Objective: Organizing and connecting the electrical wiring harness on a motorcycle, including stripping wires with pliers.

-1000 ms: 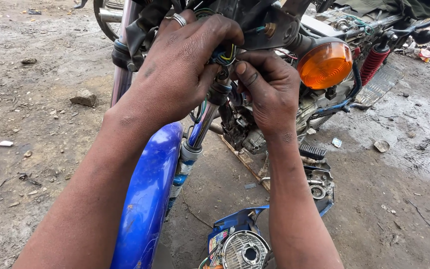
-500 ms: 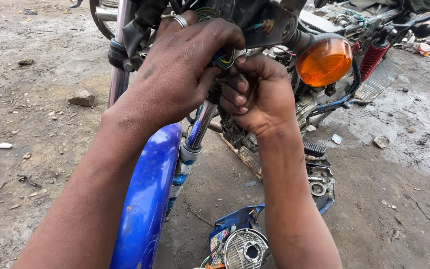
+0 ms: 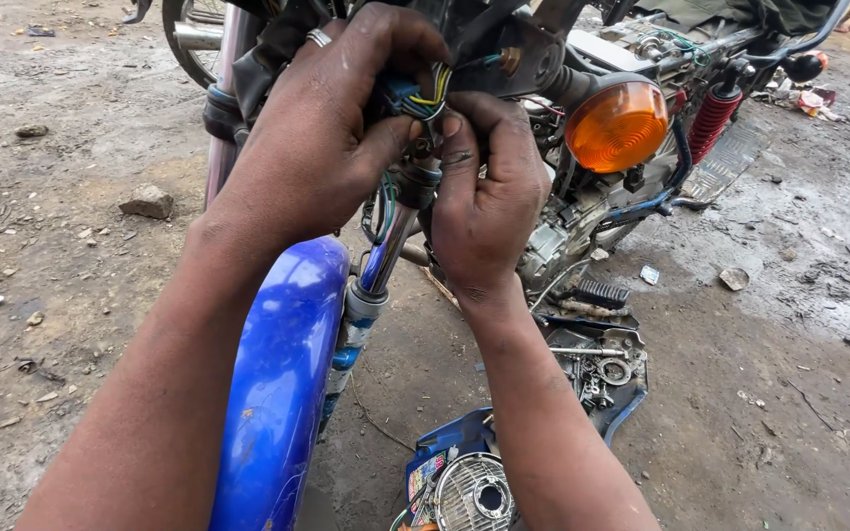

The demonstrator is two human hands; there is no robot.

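A stone (image 3: pixel 147 203) lies on the dirt at far left, beside the blue fender (image 3: pixel 282 383). Your left hand (image 3: pixel 322 138) has its fingers closed around a blue plug (image 3: pixel 400 95) with a bundle of wires (image 3: pixel 432 93) near the top of the fork. Your right hand (image 3: pixel 484 197) pinches the same wires from the other side. An orange turn signal (image 3: pixel 617 125) sits just right.

My right hand (image 3: pixel 489 211) has shifted: its fingers (image 3: pixel 464 128), curled into a fist half a second ago, now stand upright against the wire bundle (image 3: pixel 430 93). My left hand (image 3: pixel 332 138) closed tighter over the blue connector (image 3: pixel 400 95).
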